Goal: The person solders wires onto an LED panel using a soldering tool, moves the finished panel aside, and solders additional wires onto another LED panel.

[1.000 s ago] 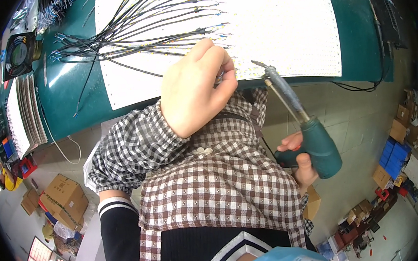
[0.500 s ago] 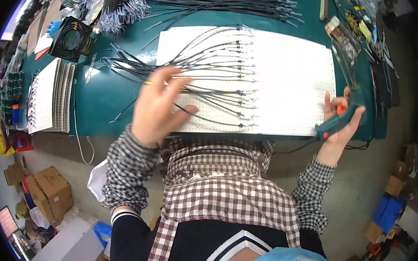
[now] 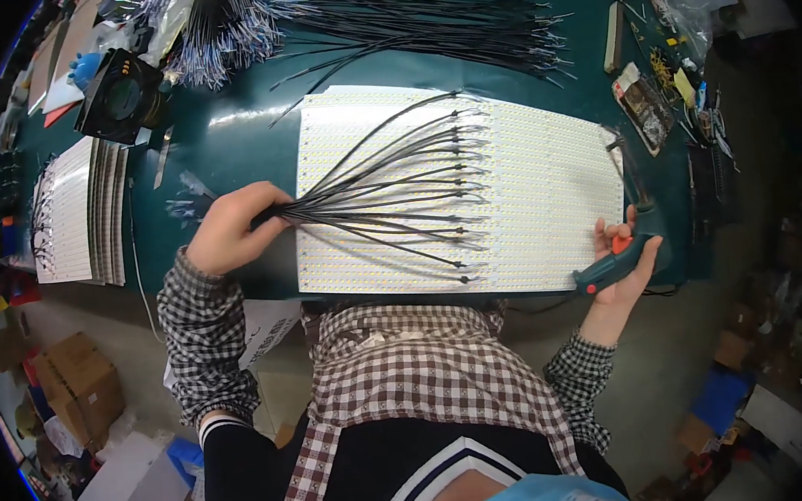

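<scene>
My left hand (image 3: 239, 228) is closed round a bundle of black cables (image 3: 321, 205), just off the left edge of a white LED board panel (image 3: 548, 190). From my fist the cables fan out rightward to a column of points down the middle of the panel. Their loose, stripped ends (image 3: 189, 200) stick out beyond the hand on the left. My right hand (image 3: 624, 264) grips a dark green soldering gun (image 3: 608, 269) with an orange trigger, at the panel's right end. Its metal tip (image 3: 615, 143) points away from me, near the panel's right edge.
More black cables (image 3: 438, 23) lie across the back of the green table (image 3: 247, 121). A small black fan (image 3: 123, 98) and a stack of white boards (image 3: 78, 212) stand at the left. At the right are a brown block in a tray (image 3: 644, 107) and a clear plastic bag (image 3: 699, 0).
My left hand has moved left and gathered the spread cables into one bundle. The soldering gun remains in my right hand at the panel's right end. The whole view has shifted somewhat.
</scene>
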Motion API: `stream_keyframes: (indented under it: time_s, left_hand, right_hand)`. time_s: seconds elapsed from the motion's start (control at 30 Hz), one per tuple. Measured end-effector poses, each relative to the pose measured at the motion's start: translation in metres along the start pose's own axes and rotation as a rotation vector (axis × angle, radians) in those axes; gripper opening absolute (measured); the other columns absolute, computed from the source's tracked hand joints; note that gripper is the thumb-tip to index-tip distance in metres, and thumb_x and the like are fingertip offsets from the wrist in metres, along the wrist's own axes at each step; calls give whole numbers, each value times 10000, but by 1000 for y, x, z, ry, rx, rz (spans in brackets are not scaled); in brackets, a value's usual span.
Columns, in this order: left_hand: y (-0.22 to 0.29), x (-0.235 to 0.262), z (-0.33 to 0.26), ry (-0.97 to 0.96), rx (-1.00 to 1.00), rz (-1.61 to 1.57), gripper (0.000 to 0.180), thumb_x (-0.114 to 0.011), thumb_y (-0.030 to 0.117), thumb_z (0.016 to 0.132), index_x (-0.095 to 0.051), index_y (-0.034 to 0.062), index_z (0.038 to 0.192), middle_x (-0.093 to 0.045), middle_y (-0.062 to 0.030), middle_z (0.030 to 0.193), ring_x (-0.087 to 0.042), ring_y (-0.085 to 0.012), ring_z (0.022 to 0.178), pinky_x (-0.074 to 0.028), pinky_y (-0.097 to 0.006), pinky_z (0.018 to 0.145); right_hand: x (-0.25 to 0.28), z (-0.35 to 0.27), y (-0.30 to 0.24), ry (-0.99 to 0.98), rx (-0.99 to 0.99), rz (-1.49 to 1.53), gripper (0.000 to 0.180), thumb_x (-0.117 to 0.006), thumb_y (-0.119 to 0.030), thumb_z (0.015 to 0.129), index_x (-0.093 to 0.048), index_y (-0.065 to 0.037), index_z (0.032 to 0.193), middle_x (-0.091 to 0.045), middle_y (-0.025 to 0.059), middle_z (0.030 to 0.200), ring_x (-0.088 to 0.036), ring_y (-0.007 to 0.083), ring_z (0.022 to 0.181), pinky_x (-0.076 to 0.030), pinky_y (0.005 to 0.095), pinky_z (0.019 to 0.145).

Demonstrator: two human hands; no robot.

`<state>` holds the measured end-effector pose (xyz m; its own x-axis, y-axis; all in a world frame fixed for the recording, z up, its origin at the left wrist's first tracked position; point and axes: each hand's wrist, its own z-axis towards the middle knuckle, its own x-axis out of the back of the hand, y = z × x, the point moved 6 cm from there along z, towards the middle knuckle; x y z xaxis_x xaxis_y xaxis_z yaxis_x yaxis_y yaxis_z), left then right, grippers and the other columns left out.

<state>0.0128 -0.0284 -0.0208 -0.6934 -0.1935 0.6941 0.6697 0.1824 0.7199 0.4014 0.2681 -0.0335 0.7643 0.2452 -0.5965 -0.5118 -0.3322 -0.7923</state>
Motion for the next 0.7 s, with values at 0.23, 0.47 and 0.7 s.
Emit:
stream_keyframes:
  time_s: [0.23,0.47,0.7]
  left_hand:
    - [-9,2,-9,-114,214,-383,177,-650,73,821,-583,-44,937,-581,-89,791,-533,-111,743,-446,-277,662]
    - [-24,-4,-34,-295,397,-557,246,-733,74,744,-560,-38,877,-560,-47,736,-482,-87,739,-416,-260,688]
    - [-22,26,-64,262,214,12,329,-739,67,698,-598,-12,985,-597,-123,942,-577,-229,848,-456,-312,778]
  right_hand:
    - [-10,-23,5,-28,-115,-6,619,-577,-459,888,-452,13,1268,-605,58,857,-587,195,858,-413,411,970]
    - [-9,-25,4,-62,-154,-40,622,-577,-459,888,-447,14,1271,-608,56,864,-589,194,856,-423,408,956]
    - [-29,4,13,-136,-121,-43,637,-590,-467,877,-462,37,1245,-617,73,828,-600,202,829,-459,417,909]
